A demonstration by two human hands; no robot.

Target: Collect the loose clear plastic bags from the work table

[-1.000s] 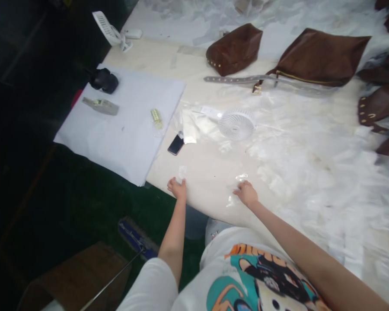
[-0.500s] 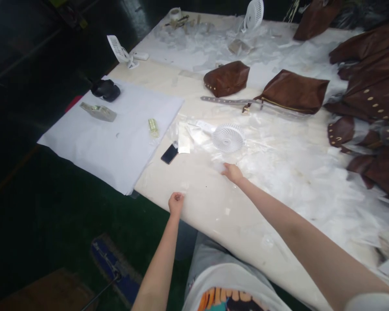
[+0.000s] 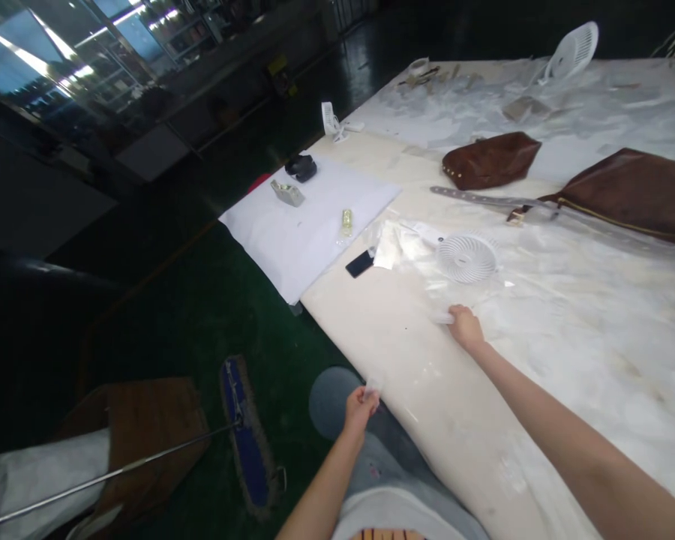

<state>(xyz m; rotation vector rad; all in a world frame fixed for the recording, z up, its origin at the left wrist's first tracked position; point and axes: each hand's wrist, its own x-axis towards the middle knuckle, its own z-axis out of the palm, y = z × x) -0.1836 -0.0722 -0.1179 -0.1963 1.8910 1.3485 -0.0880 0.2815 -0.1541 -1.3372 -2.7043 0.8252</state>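
Around the fan: phone to its left, right hand just below, small bag above, mop well apart, lower left.

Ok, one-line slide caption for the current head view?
Bare right hand pinches clear plastic film beside a round white fan; brown leather-look bags lie beyond.

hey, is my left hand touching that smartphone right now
Apart: the head view shows a stretch of cream tabletop between your left hand and the smartphone.
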